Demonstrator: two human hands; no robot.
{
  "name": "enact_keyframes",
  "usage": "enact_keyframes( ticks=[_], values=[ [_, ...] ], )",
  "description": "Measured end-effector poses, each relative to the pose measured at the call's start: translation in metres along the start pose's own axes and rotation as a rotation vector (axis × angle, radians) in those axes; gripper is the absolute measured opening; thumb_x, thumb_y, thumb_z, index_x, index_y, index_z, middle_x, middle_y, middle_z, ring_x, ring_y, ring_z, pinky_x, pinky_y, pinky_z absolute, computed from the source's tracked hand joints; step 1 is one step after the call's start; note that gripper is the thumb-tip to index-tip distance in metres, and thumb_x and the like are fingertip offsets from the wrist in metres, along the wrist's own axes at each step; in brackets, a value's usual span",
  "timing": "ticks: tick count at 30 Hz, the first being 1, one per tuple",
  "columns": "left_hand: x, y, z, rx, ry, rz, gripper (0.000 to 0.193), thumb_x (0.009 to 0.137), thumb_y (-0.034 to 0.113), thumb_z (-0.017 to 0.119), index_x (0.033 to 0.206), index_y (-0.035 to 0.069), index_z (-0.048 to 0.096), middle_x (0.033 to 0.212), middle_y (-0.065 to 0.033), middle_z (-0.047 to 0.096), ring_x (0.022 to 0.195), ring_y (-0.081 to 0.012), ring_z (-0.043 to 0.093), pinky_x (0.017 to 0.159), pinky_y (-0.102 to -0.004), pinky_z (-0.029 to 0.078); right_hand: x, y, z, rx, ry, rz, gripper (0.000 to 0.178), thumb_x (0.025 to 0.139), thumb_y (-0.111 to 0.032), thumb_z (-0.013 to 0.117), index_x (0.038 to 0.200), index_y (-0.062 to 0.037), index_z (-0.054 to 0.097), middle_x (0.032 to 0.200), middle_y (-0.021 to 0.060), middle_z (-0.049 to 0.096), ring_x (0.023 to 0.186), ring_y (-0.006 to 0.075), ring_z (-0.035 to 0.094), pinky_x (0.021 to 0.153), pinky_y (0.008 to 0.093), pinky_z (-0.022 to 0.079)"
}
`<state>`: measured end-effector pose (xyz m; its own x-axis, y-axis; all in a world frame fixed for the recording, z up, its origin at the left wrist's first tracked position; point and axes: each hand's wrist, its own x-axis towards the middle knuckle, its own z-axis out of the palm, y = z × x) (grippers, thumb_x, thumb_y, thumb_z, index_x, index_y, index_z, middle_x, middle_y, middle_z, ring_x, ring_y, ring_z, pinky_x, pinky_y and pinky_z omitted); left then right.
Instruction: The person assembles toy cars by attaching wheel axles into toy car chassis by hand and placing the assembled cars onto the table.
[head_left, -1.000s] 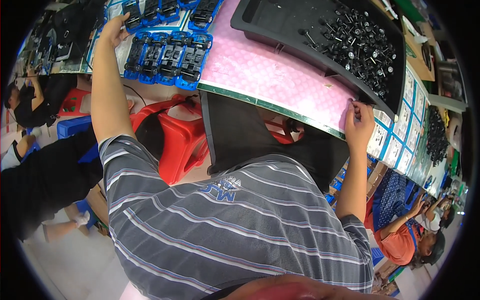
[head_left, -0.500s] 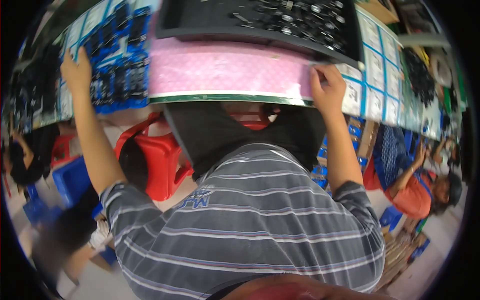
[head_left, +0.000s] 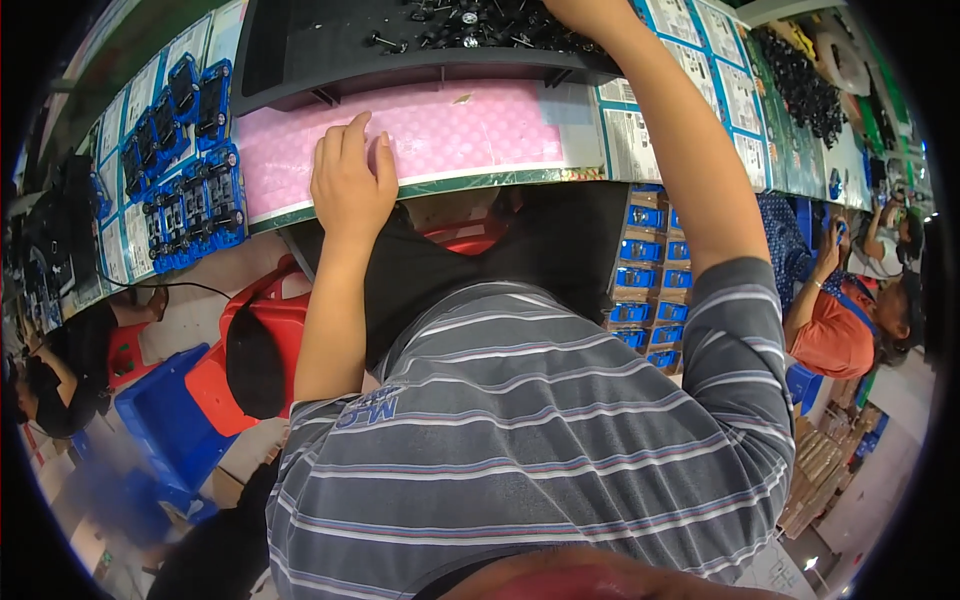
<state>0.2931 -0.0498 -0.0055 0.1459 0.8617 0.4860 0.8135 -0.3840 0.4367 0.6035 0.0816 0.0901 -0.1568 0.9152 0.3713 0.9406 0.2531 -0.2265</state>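
Note:
My left hand [head_left: 350, 185] rests on the pink bubble-patterned mat [head_left: 290, 150], its fingers stretched out and nothing in it. My right hand [head_left: 592, 16] reaches over the right part of a black tray [head_left: 330, 45]; its fingertips are cut off by the upper edge, so what they touch is hidden. Loose in that tray lie many small black wheel-like parts [head_left: 470, 20], some with shiny silver centres and thin rods. To the left of the mat, blue-and-black pieces [head_left: 195, 205] resembling toy car bases lie close together in rows.
White printed sheets with blue borders [head_left: 630, 145] cover the tabletop at both sides. Boxes of blue cars [head_left: 640, 250] stand below the table at right. A red chair [head_left: 215, 385] and a blue bin [head_left: 175, 400] are at lower left. Another person [head_left: 835, 335] sits at the right.
My left hand has moved right, from over the blue-and-black pieces onto the pink mat. My right hand has gone from the mat's right end up into the tray. The whole view has shifted.

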Motion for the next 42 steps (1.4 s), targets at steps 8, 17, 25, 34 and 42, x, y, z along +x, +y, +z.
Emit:
enact_keyframes(
  ticks=[8, 17, 25, 34, 42],
  values=[
    [-0.014, -0.011, -0.002, -0.043, -0.023, 0.057, 0.028, 0.09, 0.017, 0.066, 0.114, 0.004, 0.067, 0.099, -0.0126, 0.061, 0.093, -0.0333, 0.06, 0.08, -0.0434, 0.051, -0.038, -0.021, -0.027, 0.268, -0.041, -0.09, 0.019, 0.082, -0.013, 0.08, 0.093, 0.0009, 0.074, 0.092, 0.0169, 0.071, 0.082, 0.0323, 0.068, 0.075, 0.0378, 0.054],
    [-0.014, -0.008, 0.002, -0.024, -0.019, 0.085, 0.025, 0.089, 0.016, 0.067, 0.111, 0.003, 0.069, 0.098, -0.013, 0.061, 0.093, -0.0332, 0.061, 0.08, -0.0434, 0.05, -0.114, 0.023, -0.04, 0.641, 0.347, 0.256, 0.015, 0.091, 0.0, 0.068, 0.104, -0.0012, 0.063, 0.136, 0.0124, 0.057, 0.09, 0.012, 0.063, 0.078, 0.025, 0.051],
    [0.013, 0.022, -0.01, -0.013, -0.037, 0.163, 0.02, 0.09, 0.013, 0.065, 0.106, 0.001, 0.069, 0.092, -0.0178, 0.063, 0.09, -0.0388, 0.061, 0.08, -0.0456, 0.05, -0.202, 0.107, -0.007, 0.166, 0.526, 0.39, 0.021, 0.084, -0.013, 0.079, 0.09, -0.0006, 0.064, 0.112, 0.0158, 0.066, 0.099, 0.0314, 0.064, 0.083, 0.0396, 0.053],
    [0.002, 0.068, -0.087, -0.761, -0.051, 0.277, 0.014, 0.091, -0.002, 0.059, 0.105, -0.002, 0.064, 0.102, -0.0146, 0.058, 0.083, -0.0214, 0.057, 0.074, -0.0288, 0.048, -0.197, 0.08, 0.006, 0.183, 0.395, 0.412, 0.028, 0.073, -0.015, 0.086, 0.083, -0.0026, 0.062, 0.11, 0.0174, 0.064, 0.1, 0.0398, 0.062, 0.086, 0.0464, 0.049],
    [-0.025, 0.138, -0.163, -1.405, 0.291, 1.335, 0.029, 0.102, 0.02, 0.054, 0.129, 0.011, 0.061, 0.133, -0.0069, 0.046, 0.122, -0.0263, 0.053, 0.091, -0.0421, 0.051, -0.192, 0.081, 0.009, 0.231, 0.399, 0.44, 0.027, 0.073, -0.013, 0.086, 0.082, -0.0022, 0.063, 0.111, 0.017, 0.064, 0.099, 0.039, 0.063, 0.085, 0.0451, 0.05]
  ],
)
